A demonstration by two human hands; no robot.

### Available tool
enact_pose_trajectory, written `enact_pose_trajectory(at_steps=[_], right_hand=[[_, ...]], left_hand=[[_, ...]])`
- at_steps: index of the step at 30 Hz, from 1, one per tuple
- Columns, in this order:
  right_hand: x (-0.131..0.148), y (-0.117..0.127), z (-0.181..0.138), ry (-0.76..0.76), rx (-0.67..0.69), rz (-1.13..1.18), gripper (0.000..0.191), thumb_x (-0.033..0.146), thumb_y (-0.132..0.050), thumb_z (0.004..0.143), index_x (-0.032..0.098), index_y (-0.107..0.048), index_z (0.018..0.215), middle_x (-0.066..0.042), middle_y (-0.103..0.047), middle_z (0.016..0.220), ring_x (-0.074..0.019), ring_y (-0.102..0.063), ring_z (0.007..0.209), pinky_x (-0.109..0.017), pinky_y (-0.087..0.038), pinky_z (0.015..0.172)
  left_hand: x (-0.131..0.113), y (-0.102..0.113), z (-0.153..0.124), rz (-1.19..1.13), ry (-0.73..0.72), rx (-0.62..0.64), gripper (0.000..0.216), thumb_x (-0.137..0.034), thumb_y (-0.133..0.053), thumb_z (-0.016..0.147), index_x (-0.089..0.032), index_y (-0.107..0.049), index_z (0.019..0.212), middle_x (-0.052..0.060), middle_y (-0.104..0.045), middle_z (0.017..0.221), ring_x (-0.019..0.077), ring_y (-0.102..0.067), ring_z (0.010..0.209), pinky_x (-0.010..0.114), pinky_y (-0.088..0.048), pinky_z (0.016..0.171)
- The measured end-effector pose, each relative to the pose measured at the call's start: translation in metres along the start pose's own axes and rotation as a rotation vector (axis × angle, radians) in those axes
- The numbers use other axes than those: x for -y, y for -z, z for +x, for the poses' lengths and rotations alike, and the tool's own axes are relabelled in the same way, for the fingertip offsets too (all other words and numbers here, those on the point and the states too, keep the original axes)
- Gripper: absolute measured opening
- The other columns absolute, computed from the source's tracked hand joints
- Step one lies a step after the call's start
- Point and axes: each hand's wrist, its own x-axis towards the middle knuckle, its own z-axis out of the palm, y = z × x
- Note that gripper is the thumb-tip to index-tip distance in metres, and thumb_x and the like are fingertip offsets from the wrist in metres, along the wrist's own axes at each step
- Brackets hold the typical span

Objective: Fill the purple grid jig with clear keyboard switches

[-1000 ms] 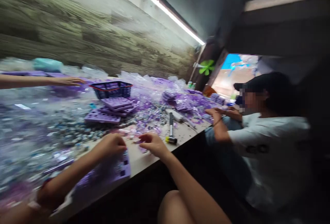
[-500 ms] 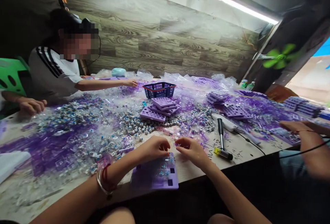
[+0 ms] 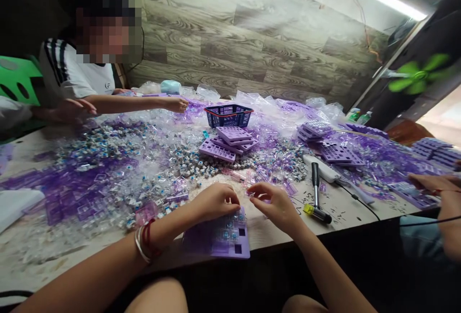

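Note:
A purple keyboard plate (image 3: pixel 243 250) lies at the table's front edge, with square cut-outs and several clear switches with blue centres (image 3: pixel 230 234) in it. My left hand (image 3: pixel 218 201) is over its far edge, thumb and fingers curled together; what they pinch, if anything, is hidden. Just right of it, my right hand (image 3: pixel 272 202) hovers past the plate's far corner. Its thumb and forefinger are drawn together on something too small to make out. A red band and pale bangles (image 3: pixel 144 242) circle my left wrist.
Heaped loose switches (image 3: pixel 111 142) and purple clear keycaps (image 3: pixel 68 198) cover the left side. Stacked purple plates (image 3: pixel 230 142) stand before a dark basket (image 3: pixel 228 117). A hammer (image 3: pixel 316 190) lies right. Co-workers' hands (image 3: pixel 178 104) reach in from the left; another person's arm (image 3: pixel 448 207) is at right.
The view has shifted, so the far things sit differently in the picture. Both my hands stay close together above the plate. At far left, a co-worker's hand has lifted and blurs with motion.

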Motion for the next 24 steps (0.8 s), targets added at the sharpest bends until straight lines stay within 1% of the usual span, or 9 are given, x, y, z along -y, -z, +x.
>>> enact_pose_trajectory(at_steps=[4,6,11,14,16,18,20,22,24], right_hand=[[-0.001,0.002,0.0,-0.002,-0.017,-0.002,0.014,0.024,-0.059,0.073,0.018,-0.066,0.083,-0.003,-0.069,0.081,-0.0148,-0.063,0.07,-0.028,-0.053,0.067],[0.0,0.002,-0.001,0.005,-0.011,-0.003,0.014,0.024,-0.058,0.073,0.018,-0.066,0.083,-0.003,-0.069,0.081,-0.0145,-0.063,0.07,-0.027,-0.053,0.066],[0.0,0.002,-0.003,-0.019,0.026,0.04,0.013,0.024,-0.058,0.073,0.018,-0.065,0.083,-0.003,-0.068,0.083,-0.0148,-0.063,0.072,-0.029,-0.053,0.069],[-0.001,0.001,-0.004,-0.005,0.056,0.078,0.015,0.023,-0.059,0.073,0.017,-0.064,0.086,-0.004,-0.068,0.085,-0.0155,-0.064,0.076,-0.03,-0.053,0.073],[-0.002,-0.001,-0.004,0.002,0.075,0.105,0.017,0.022,-0.061,0.072,0.017,-0.063,0.088,-0.004,-0.068,0.086,-0.0161,-0.064,0.078,-0.03,-0.053,0.074],[-0.002,-0.003,-0.005,0.007,0.093,0.12,0.016,0.022,-0.062,0.072,0.017,-0.062,0.087,-0.004,-0.067,0.085,-0.0164,-0.064,0.078,-0.031,-0.053,0.075],[-0.002,-0.006,-0.005,0.016,0.119,0.124,0.012,0.022,-0.063,0.072,0.017,-0.062,0.084,-0.003,-0.066,0.082,-0.0164,-0.064,0.078,-0.031,-0.053,0.076],[-0.001,-0.009,-0.006,0.025,0.145,0.121,0.01,0.022,-0.063,0.073,0.017,-0.063,0.082,-0.003,-0.066,0.081,-0.0164,-0.064,0.077,-0.03,-0.053,0.075],[0.0,-0.011,-0.006,0.031,0.162,0.114,0.01,0.022,-0.063,0.074,0.017,-0.065,0.083,-0.003,-0.067,0.081,-0.0163,-0.064,0.077,-0.03,-0.053,0.075]], left_hand=[[-0.004,-0.001,0.0,-0.025,0.075,-0.03,0.012,-0.017,-0.064,0.074,-0.014,-0.074,0.079,0.005,-0.07,0.079,0.0143,-0.061,0.072,0.022,-0.042,0.068],[-0.004,-0.003,0.0,-0.04,0.089,-0.045,0.012,-0.016,-0.064,0.073,-0.015,-0.074,0.079,0.004,-0.071,0.079,0.0145,-0.061,0.072,0.022,-0.042,0.07],[-0.004,-0.003,0.0,-0.032,0.078,-0.067,0.014,-0.015,-0.062,0.072,-0.015,-0.074,0.079,0.004,-0.07,0.079,0.0151,-0.061,0.073,0.023,-0.042,0.07],[-0.006,0.002,0.0,-0.041,0.063,-0.13,0.017,-0.014,-0.059,0.071,-0.015,-0.072,0.081,0.003,-0.07,0.08,0.015,-0.061,0.075,0.023,-0.042,0.069],[-0.007,0.005,-0.001,-0.079,0.038,-0.152,0.02,-0.014,-0.057,0.072,-0.014,-0.07,0.087,0.003,-0.069,0.082,0.0143,-0.06,0.076,0.022,-0.042,0.067],[-0.007,0.007,-0.001,-0.107,-0.023,-0.127,0.021,-0.019,-0.06,0.073,-0.014,-0.068,0.092,0.003,-0.068,0.084,0.0143,-0.06,0.078,0.022,-0.042,0.069],[-0.006,0.007,-0.002,-0.093,-0.079,-0.095,0.019,-0.023,-0.064,0.073,-0.014,-0.067,0.089,0.003,-0.068,0.085,0.0147,-0.06,0.08,0.023,-0.043,0.072],[-0.004,0.008,-0.002,-0.067,-0.082,-0.079,0.013,-0.021,-0.065,0.072,-0.014,-0.068,0.082,0.003,-0.069,0.083,0.0147,-0.06,0.079,0.023,-0.042,0.073],[-0.004,0.008,-0.003,-0.052,-0.053,-0.074,0.01,-0.018,-0.065,0.071,-0.014,-0.069,0.079,0.002,-0.07,0.081,0.0144,-0.061,0.077,0.023,-0.042,0.072]])
